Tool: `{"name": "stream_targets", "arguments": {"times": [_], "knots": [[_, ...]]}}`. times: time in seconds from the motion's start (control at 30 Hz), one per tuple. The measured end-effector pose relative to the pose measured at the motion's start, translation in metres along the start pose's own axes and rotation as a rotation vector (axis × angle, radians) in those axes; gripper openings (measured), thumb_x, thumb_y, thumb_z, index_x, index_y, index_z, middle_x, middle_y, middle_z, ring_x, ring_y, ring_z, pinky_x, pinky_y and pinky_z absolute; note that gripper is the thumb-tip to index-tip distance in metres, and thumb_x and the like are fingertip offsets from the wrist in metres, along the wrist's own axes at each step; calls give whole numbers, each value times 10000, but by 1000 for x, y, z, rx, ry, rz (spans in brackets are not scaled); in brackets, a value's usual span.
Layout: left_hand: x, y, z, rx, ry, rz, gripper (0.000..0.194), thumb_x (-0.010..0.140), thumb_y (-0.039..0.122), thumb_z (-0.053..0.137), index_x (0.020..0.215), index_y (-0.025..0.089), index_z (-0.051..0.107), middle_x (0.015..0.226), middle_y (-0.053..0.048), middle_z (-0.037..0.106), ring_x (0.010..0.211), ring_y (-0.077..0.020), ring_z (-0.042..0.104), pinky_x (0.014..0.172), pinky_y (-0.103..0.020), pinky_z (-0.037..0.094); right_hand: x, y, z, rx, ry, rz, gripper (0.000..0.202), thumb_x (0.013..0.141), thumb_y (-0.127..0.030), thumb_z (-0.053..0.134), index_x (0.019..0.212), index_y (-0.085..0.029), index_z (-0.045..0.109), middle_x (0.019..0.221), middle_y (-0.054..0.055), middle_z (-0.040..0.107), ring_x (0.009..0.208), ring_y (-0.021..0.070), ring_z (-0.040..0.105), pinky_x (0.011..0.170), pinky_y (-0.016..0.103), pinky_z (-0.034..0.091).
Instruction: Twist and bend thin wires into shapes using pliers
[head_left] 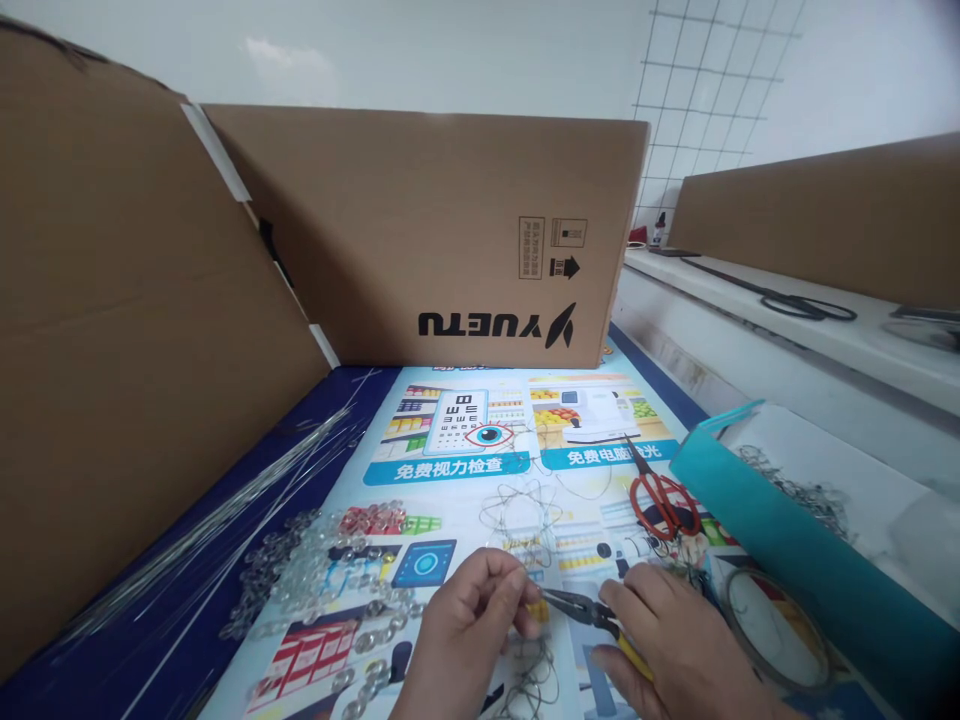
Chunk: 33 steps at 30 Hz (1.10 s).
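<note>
My left hand (480, 625) is closed in a pinch at the bottom centre, and what its fingertips hold is too small to make out. My right hand (660, 630) grips pliers (581, 608) by their yellow handles, with the dark jaws pointing left at the left fingertips. Thin wire (525, 510) lies in loops beyond my hands, and more tangled wire (534, 670) lies between them. To the left, many clear round beads (322, 560) are spread over the printed poster (465, 510). Red-handled scissors (664, 505) lie beyond my right hand.
Cardboard panels (420, 240) stand at the back and left. A teal box (810, 540) with small metal pieces is at the right, beside a tape roll (776, 630). Long straight wires (225, 510) lie on the blue cloth at left. Black scissors (802, 305) rest on the ledge.
</note>
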<state>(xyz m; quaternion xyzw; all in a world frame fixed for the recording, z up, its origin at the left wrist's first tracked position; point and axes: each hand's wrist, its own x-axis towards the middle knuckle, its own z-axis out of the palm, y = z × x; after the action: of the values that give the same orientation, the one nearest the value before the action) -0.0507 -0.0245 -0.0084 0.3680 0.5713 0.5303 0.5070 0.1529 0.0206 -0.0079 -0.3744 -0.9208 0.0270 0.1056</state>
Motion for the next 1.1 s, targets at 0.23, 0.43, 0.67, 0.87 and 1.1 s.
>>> {"name": "stream_targets", "arguments": {"times": [0.23,0.43,0.67,0.87,1.1], "knots": [[-1,-1,2,49,11,20,217,786,379,562,739,168,544,710,-32,667,533,-116,578,473,-203,372,-2,0,5,-51,44,-19,232,766,-327,593,968,-223,550,826,49,557,730,219,513,626,308,361],[-4,2,3,87,25,54,236,763,402,575,704,175,558,654,-24,652,505,-115,572,471,-207,403,-2,0,5,-107,59,-38,271,751,-331,623,986,-225,538,809,40,554,708,216,512,615,306,352],[-3,-2,3,108,4,57,221,791,388,548,717,180,539,675,-18,657,509,-119,576,474,-213,371,-1,1,3,-158,88,-81,283,746,-334,644,977,-204,545,772,41,557,689,211,523,599,295,365],[-4,-4,2,205,20,51,232,797,406,533,719,188,547,505,10,604,493,-137,549,512,-223,365,-2,0,7,-238,178,-124,313,777,-363,609,1030,-188,551,762,53,560,685,213,514,615,312,363],[-4,-4,1,239,19,43,202,798,375,526,720,189,539,484,12,606,468,-127,523,498,-211,347,-3,0,6,-310,241,-163,289,824,-368,540,1035,-172,564,758,69,566,695,226,516,628,330,351]]}}
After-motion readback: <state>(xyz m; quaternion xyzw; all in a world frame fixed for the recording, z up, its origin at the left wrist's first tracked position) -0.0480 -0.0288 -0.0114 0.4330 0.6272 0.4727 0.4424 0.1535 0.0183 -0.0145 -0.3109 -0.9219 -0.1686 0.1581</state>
